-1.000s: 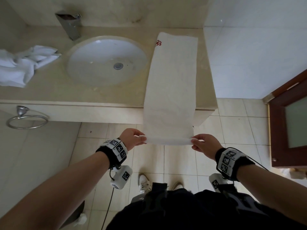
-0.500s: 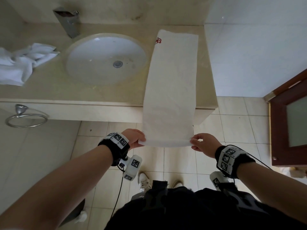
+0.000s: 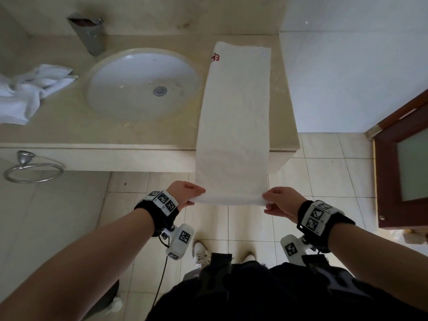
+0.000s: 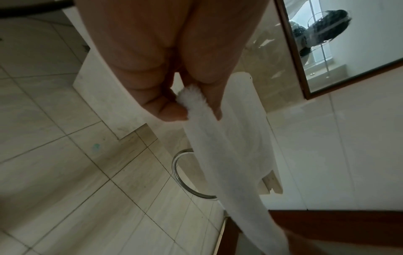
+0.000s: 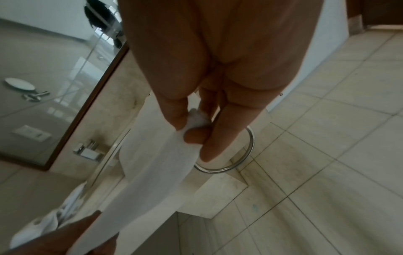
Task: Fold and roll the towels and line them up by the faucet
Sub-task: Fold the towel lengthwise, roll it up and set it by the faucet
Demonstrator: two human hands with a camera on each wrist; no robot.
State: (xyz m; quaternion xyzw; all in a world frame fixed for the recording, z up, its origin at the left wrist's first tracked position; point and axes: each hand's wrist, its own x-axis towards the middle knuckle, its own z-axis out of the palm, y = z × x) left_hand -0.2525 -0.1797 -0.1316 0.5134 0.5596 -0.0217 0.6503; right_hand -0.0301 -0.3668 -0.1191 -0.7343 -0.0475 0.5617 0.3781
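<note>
A long folded white towel [image 3: 234, 126] with a red emblem at its far end lies along the right side of the beige counter [image 3: 69, 130] and hangs past the front edge. Its near end is curled into a small first roll. My left hand [image 3: 185, 195] pinches the left corner of that roll [image 4: 189, 101], and my right hand [image 3: 280, 202] pinches the right corner [image 5: 196, 119]. The chrome faucet [image 3: 89, 34] stands behind the round white sink [image 3: 143, 84]. A second white towel [image 3: 30, 91] lies crumpled at the counter's left.
A chrome towel ring [image 3: 32, 167] hangs on the counter front at the left. A wooden door [image 3: 403, 163] with frosted glass stands at the right. Pale floor tiles and my shoes [image 3: 201, 253] lie below. A mirror [image 4: 348, 43] hangs above the counter.
The near end of the towel has turned over into a small roll between my hands. Both hands stay at the corners, shifted only slightly.
</note>
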